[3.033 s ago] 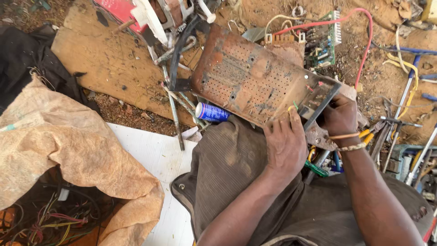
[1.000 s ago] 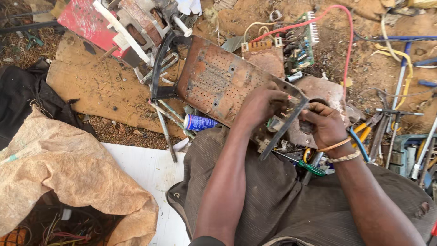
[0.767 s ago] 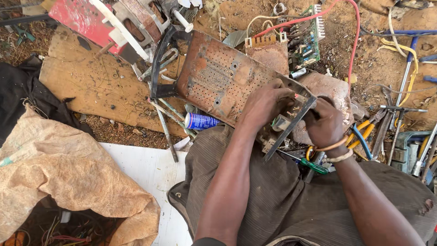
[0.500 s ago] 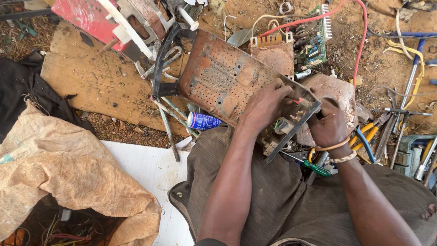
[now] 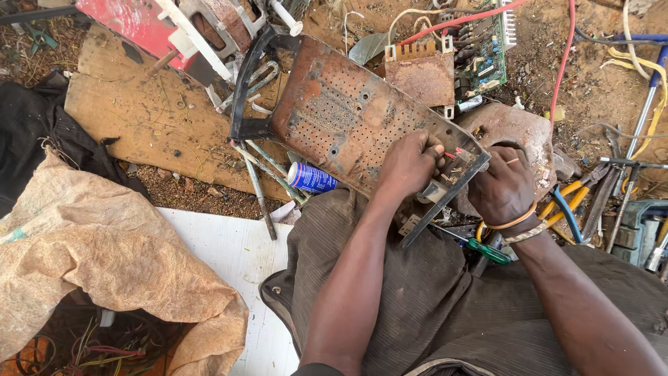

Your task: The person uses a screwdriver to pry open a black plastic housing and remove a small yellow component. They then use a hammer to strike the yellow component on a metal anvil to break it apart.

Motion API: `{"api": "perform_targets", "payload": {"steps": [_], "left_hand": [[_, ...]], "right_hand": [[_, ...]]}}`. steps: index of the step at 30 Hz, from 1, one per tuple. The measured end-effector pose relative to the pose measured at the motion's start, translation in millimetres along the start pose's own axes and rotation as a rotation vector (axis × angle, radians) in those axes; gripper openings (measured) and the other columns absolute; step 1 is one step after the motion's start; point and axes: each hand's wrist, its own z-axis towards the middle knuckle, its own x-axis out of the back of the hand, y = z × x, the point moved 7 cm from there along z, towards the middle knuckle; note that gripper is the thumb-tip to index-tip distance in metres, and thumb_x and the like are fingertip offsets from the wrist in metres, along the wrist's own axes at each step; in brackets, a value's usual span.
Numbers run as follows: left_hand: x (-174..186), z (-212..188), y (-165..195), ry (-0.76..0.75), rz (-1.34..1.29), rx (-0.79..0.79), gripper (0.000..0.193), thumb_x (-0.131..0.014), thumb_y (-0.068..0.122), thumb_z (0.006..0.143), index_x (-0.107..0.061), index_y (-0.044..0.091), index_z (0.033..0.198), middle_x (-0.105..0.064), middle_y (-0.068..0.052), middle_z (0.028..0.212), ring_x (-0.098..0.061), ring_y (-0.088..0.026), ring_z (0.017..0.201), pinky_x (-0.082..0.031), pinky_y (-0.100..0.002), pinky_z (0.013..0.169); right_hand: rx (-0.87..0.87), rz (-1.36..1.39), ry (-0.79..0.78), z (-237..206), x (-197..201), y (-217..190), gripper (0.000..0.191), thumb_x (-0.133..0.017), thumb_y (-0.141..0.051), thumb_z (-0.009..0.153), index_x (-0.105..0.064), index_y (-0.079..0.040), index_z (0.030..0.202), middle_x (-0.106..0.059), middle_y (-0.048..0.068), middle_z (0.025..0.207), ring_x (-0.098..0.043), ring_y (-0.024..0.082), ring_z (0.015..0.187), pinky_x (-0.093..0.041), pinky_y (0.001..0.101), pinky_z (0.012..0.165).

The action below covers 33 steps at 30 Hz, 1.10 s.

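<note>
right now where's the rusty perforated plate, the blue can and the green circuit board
rusty perforated plate [image 5: 334, 115], head view, on its holed middle
blue can [image 5: 311, 178], head view, on its blue side
green circuit board [image 5: 487, 49], head view, on its component face

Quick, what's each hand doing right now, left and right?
Left hand: closed on the near edge of the rusty perforated metal panel.
Right hand: fingers curled at the panel's corner; what it grips cannot be told.

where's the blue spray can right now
In the head view the blue spray can lies left of centre on the ground, just under the rusty perforated metal panel, left of the left hand.
</note>
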Motion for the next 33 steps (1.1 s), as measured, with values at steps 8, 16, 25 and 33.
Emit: {"api": "perform_targets", "payload": {"steps": [8, 16, 25, 33], "left_hand": [[4.2, -1.3, 10.2, -0.022, 0.016, -0.029, 0.017, -0.073, 0.026, 0.092, -0.075, 0.009, 0.094, -0.073, -0.003, 0.081, -0.066, -0.011, 0.067, -0.053, -0.037, 0.063], [9.5, -12.0, 19.7, 0.131, -0.072, -0.296, 0.015, -0.071, 0.006, 0.090, -0.078, 0.012, 0.102, -0.080, -0.006, 0.090, -0.074, -0.014, 0.077, -0.058, -0.035, 0.070], [-1.2, -5.5, 5.2, -0.098, -0.223, -0.029, 0.024, -0.060, 0.003, 0.095, -0.076, 0.012, 0.110, -0.075, -0.002, 0.099, -0.071, -0.013, 0.078, -0.061, -0.033, 0.069], [5.6, -4.2, 15.9, -0.183, -0.133, -0.127, 0.016, -0.067, 0.010, 0.092, -0.075, 0.007, 0.106, -0.077, -0.005, 0.089, -0.069, -0.011, 0.073, -0.061, -0.033, 0.067]], "right_hand": [[-0.288, 0.288, -0.020, 0.2, -2.9, 3.2, 0.035, -0.067, 0.003, 0.082, -0.073, -0.003, 0.117, -0.067, 0.018, 0.102, -0.065, 0.035, 0.092, -0.054, 0.0447, 0.076], [-0.633, 0.578, -0.258, -41.4, -61.2, 51.9, 0.020, -0.064, -0.001, 0.092, -0.074, -0.006, 0.109, -0.074, 0.014, 0.087, -0.070, 0.025, 0.073, -0.057, 0.0383, 0.070], [-0.912, 0.559, -0.433, -50.5, -69.2, 68.7, 0.014, -0.069, -0.011, 0.096, -0.080, -0.009, 0.104, -0.077, 0.009, 0.087, -0.069, 0.021, 0.074, -0.054, 0.0338, 0.068], [-0.438, 0.527, -0.097, -6.4, -17.0, 28.5, 0.018, -0.069, 0.000, 0.093, -0.074, -0.005, 0.109, -0.072, 0.013, 0.113, -0.071, 0.026, 0.091, -0.056, 0.0365, 0.075]]}}
